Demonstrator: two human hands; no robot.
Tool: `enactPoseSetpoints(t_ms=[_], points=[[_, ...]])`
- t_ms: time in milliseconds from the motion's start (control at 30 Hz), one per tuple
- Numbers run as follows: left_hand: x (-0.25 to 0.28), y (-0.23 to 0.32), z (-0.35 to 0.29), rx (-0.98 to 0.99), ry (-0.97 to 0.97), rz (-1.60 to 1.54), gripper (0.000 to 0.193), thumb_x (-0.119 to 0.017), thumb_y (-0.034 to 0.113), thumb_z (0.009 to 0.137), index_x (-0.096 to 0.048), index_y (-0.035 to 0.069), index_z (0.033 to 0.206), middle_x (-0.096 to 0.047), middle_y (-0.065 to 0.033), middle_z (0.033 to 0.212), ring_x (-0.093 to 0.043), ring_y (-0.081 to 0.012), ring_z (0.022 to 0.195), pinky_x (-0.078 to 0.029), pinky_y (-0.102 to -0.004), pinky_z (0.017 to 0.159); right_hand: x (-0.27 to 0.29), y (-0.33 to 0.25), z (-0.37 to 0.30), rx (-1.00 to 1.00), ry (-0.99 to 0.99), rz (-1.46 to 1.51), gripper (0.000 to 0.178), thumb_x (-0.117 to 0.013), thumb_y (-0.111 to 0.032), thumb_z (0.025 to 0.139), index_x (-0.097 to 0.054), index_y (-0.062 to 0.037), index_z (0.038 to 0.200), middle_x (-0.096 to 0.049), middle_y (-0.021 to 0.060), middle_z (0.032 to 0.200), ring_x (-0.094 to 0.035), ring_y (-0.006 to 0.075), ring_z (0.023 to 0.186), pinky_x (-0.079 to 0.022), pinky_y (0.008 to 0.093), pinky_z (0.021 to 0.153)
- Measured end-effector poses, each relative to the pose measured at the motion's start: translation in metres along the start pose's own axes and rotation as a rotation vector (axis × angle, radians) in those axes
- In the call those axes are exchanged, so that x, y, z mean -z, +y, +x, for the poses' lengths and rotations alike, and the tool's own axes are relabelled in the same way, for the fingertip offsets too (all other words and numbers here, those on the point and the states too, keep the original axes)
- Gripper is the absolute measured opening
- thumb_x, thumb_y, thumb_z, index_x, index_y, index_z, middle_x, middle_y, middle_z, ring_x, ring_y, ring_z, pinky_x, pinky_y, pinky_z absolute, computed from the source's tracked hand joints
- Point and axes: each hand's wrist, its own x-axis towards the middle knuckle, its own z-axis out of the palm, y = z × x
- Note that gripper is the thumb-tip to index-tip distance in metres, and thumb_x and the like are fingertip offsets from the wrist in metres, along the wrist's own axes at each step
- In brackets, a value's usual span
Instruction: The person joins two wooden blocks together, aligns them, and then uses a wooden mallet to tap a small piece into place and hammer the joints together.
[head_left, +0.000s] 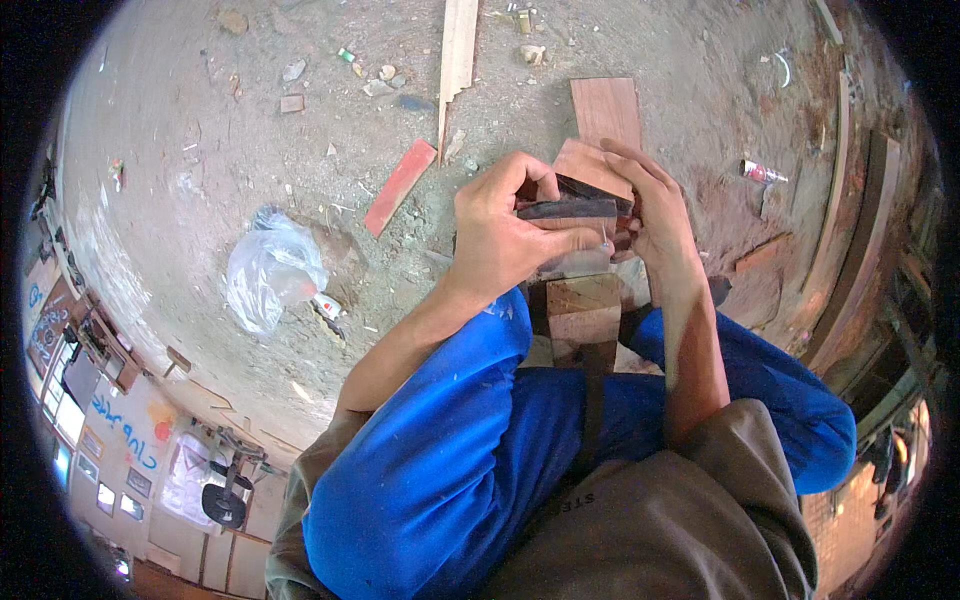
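Observation:
Both of my hands meet above my lap around a dark, flat strip (570, 209) with a translucent, blurred part hanging below it. I cannot make out exactly what it is. My left hand (497, 215) pinches the strip's left end between thumb and bent fingers. At the other end, my right hand (655, 205) has its fingers curled round the strip, partly hidden. A light brown wooden piece (590, 165) shows just beyond the strip, beside the right fingers; whether they grip it cannot be told. Below the hands, between my legs, sits a wooden block (583, 315).
A wooden board (607, 108) lies beyond my hands. To the left are a red wood strip (400, 187) and a clear plastic bag (272, 268). A splintered plank (457, 60) lies ahead. A can (762, 172) and long timbers (860, 240) are at right on the dirt floor.

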Motion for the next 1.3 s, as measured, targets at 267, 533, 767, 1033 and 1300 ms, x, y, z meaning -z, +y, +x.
enactPoseSetpoints(t_ms=[267,533,767,1033,1300], points=[[-0.01,0.004,0.012,-0.111,0.007,0.178,0.047,-0.099,0.016,0.055,-0.064,0.006,0.085,-0.065,-0.0018,0.082,-0.062,-0.0125,0.073,-0.05,-0.0283,0.063,0.014,0.003,0.007,-0.044,-0.129,0.02,0.024,-0.061,-0.021,0.099,-0.074,-0.007,0.113,-0.064,-0.0024,0.077,-0.046,0.0036,0.05,-0.031,0.0211,0.041],[-0.019,0.002,0.014,-0.146,-0.036,0.17,0.054,-0.099,0.021,0.048,-0.064,0.004,0.085,-0.063,-0.0078,0.092,-0.065,-0.0249,0.081,-0.055,-0.0337,0.067,0.023,0.016,0.026,0.022,-0.088,0.048,0.025,-0.062,-0.021,0.099,-0.073,-0.0051,0.115,-0.068,-0.0021,0.084,-0.047,0.0031,0.052,-0.034,0.0204,0.045],[-0.025,0.0,0.024,-0.328,-0.035,0.261,0.054,-0.099,0.024,0.049,-0.064,0.004,0.085,-0.063,-0.0059,0.089,-0.064,-0.0209,0.076,-0.054,-0.0337,0.063,0.025,0.007,0.028,-0.021,-0.138,0.016,0.028,-0.061,-0.019,0.101,-0.068,0.0002,0.121,-0.071,0.0082,0.108,-0.068,0.0113,0.093,-0.056,0.025,0.074],[-0.008,-0.002,0.025,-0.095,-0.087,0.015,0.053,-0.101,0.019,0.051,-0.062,0.004,0.083,-0.062,-0.0033,0.087,-0.059,-0.0105,0.076,-0.05,-0.0273,0.067,0.033,-0.026,0.01,0.543,-0.005,-0.418,0.046,-0.071,-0.001,0.09,-0.055,0.0002,0.133,-0.067,0.0231,0.12,-0.062,0.0387,0.121,-0.051,0.0472,0.097],[-0.006,0.009,0.042,-0.025,-0.12,0.035,0.049,-0.099,0.012,0.052,-0.063,0.004,0.083,-0.06,-0.0011,0.084,-0.06,-0.0091,0.076,-0.049,-0.0241,0.065,0.028,-0.017,0.012,0.94,-0.237,-0.784,0.037,-0.071,0.007,0.072,-0.071,-0.004,0.108,-0.07,0.0121,0.108,-0.065,0.0369,0.102,-0.054,0.0423,0.087]])
